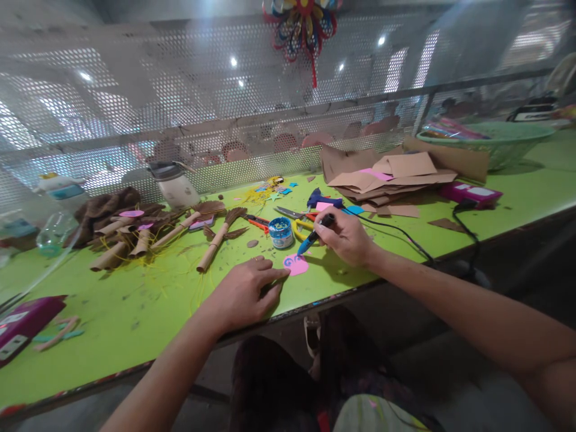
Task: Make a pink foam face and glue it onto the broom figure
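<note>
A small pink paper piece (297, 266) with blue swirls on it lies near the table's front edge. My left hand (252, 288) rests on the table, its index fingertip on the left side of that paper and nothing in its grasp. In my right hand (346, 237) is a black pen-like tool (310, 240) with a blue front end, tilted so the tip meets the paper. I cannot tell whether it is a marker or a brush. Just behind the paper stands an open jar (281, 233) with blue contents. Scissors with yellow handles (302, 231) lie beside it, partly hidden by my right hand.
Rolled brown paper pieces (130, 237) and yellow strings lie to the left. Brown paper sheets (391, 174) are stacked behind my right hand, near a blue glue gun (321, 199) and a magenta power strip (472, 195). A green basket (504, 147) stands far right. Perforated mesh (216, 114) borders the back.
</note>
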Available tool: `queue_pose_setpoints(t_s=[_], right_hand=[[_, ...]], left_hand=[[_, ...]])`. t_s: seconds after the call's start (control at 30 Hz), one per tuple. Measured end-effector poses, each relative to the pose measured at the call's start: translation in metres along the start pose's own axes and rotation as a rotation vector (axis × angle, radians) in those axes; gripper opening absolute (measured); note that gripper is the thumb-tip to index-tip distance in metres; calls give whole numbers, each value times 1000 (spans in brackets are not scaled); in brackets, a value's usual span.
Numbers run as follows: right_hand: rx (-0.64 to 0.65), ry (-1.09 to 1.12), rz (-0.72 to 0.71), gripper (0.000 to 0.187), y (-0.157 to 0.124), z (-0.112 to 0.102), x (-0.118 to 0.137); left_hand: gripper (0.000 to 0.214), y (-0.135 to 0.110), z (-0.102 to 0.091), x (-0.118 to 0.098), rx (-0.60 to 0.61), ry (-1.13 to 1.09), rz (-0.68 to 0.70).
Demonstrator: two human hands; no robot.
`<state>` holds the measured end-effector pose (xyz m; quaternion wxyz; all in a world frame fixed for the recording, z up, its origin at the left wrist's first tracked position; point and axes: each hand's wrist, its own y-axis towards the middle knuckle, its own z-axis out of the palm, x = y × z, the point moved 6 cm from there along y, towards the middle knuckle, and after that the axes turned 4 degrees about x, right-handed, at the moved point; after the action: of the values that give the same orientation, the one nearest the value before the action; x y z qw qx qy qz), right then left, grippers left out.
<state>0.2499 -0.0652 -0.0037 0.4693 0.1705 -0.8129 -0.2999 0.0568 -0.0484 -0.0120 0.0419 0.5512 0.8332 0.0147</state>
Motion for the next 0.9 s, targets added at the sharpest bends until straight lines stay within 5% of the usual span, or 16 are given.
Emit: queue_pose_setpoints(t_s=[0.9], right_hand=[[3,-12,4,14,1,0,1]], left_hand=[[38,1,2,1,3,1,-3]])
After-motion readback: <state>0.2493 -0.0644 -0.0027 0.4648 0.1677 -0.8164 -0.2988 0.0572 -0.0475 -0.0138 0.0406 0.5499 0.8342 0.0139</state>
